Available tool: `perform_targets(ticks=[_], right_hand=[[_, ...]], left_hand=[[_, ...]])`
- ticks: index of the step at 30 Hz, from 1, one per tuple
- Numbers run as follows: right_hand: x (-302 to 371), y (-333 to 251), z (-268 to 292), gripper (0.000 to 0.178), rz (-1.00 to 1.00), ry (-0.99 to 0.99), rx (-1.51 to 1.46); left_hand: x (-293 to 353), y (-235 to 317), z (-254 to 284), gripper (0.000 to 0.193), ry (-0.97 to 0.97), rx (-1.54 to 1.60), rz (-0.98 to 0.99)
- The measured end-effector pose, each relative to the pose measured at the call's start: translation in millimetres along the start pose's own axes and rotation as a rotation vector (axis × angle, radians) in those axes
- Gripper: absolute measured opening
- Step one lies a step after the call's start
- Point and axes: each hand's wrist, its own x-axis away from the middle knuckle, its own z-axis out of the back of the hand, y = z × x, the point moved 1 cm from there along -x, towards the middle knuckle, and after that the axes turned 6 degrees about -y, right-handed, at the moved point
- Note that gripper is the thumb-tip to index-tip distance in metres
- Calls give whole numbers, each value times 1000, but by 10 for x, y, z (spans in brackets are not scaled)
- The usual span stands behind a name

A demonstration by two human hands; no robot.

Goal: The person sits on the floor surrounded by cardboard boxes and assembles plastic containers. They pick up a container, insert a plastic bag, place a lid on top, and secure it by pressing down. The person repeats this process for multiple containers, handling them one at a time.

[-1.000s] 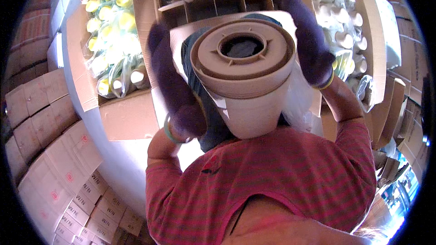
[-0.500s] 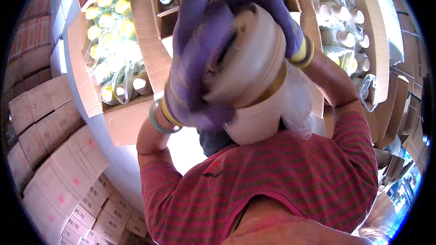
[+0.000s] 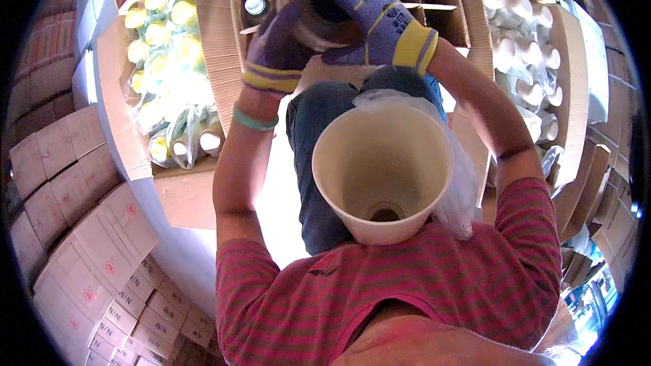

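Both my hands wear purple gloves with yellow cuffs and are over a divided cardboard box [image 3: 475,54]. Between them is a round, greyish-brown container [image 3: 319,30] with a dark middle; its exact kind is unclear. My left hand [image 3: 274,44] is closed against its left side. My right hand [image 3: 383,24] lies over its right side, with the fingers reaching across the far rim. A tall white cup [image 3: 383,163] stands in my lap, mouth up and tilted toward me, dark at its base. A clear plastic bag [image 3: 456,196] hangs at its right side.
White-capped bottles [image 3: 255,5] sit in the divided box. At left, an open carton [image 3: 180,193] holds yellow-capped bottles [image 3: 156,32]. Another carton [image 3: 569,88] at right holds white-capped bottles [image 3: 529,51]. Stacked cartons [image 3: 81,278] line the left side.
My hands have moved away from my body to the divided box, taking the held container along. The white cup's open mouth, covered before, now shows in my lap.
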Motion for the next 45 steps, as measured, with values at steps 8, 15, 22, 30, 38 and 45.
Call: perform_targets(ticks=[8,15,22,30,38,45], right_hand=[[371,730,-751,79,-530,-492,353],[841,915,-1149,91,-507,-386,270],[667,708,-751,61,-452,-91,-424],[-101,152,40,71,-342,-276,-2579],[652,-440,764,76,-280,-243,-1654],[1027,-855,1205,73,-316,-472,-1353]], left_hand=[[-726,-1530,554,61,271,-667,172],[-1222,-1839,635,85,-143,-1413,605],[-965,-779,692,66,27,-1271,261],[-114,2017,-479,76,-295,-1317,-298],[695,1741,-556,85,44,-826,-536],[1324,1489,-808,72,9,-835,-479]])
